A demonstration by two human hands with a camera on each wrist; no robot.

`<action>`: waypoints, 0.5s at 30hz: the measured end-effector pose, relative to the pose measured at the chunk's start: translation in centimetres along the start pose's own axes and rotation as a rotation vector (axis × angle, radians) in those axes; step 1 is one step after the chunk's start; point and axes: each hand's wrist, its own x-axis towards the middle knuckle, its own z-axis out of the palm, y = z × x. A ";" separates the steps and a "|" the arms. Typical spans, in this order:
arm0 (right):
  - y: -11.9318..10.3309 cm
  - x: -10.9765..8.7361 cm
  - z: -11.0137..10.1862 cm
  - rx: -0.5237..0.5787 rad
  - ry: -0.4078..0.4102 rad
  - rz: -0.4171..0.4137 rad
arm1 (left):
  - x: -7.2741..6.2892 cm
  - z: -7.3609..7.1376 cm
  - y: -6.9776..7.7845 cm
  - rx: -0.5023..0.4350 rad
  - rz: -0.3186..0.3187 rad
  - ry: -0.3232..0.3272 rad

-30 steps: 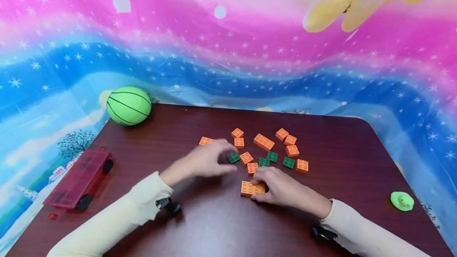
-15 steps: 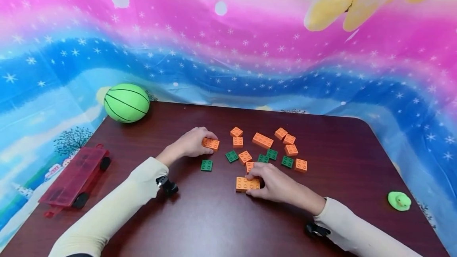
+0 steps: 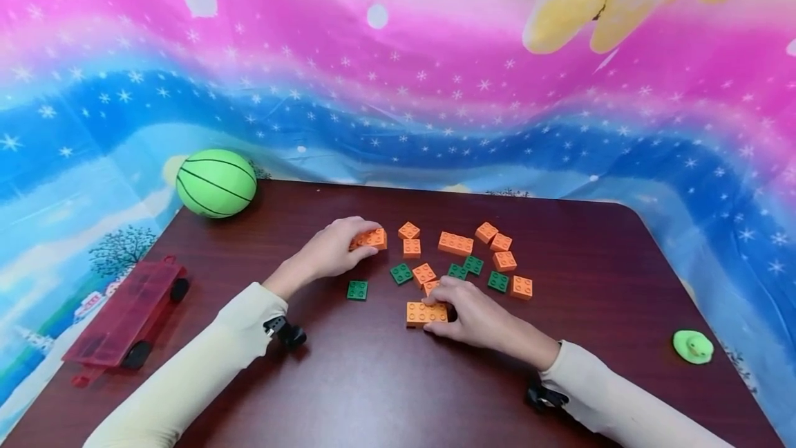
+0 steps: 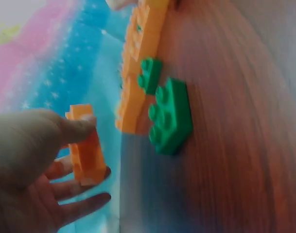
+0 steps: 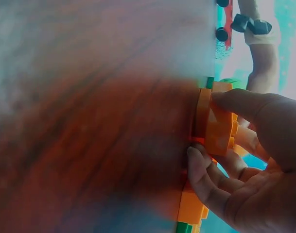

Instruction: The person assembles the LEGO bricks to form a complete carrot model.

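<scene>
My left hand [image 3: 332,246] pinches a long orange toy building brick [image 3: 375,238] between thumb and fingers; in the left wrist view this brick [image 4: 87,145] is raised off the table. My right hand [image 3: 477,311] grips another long orange brick [image 3: 426,314] near the middle of the table. The right wrist view shows that brick [image 5: 218,121] with an orange layer [image 5: 202,114] beneath it; whether they are joined I cannot tell. Near the left hand lies a flat green brick [image 3: 357,290], and a second green brick [image 3: 401,273] sits between the hands.
Several loose bricks lie beyond the hands, among them a long orange brick [image 3: 456,243] and a small orange one [image 3: 522,287]. A green ball [image 3: 216,184] stands at the far left corner, a red toy cart [image 3: 127,313] along the left edge, a green rubber duck [image 3: 693,347] at the right.
My left hand moved left and away from the green bricks, took hold of a long orange brick and raised it. The right hand keeps its brick, having shifted slightly left in the view.
</scene>
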 end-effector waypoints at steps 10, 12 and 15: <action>0.2 0.0 0.4 0.020 -0.008 -0.007 | -1.9 0.9 3.3 -0.189 0.197 -0.010; 0.3 0.0 0.3 0.026 -0.005 -0.016 | -2.2 1.0 4.4 -0.192 0.231 -0.030; 0.3 -0.1 0.0 0.029 -0.001 -0.019 | -2.5 1.1 5.9 -0.157 0.275 -0.075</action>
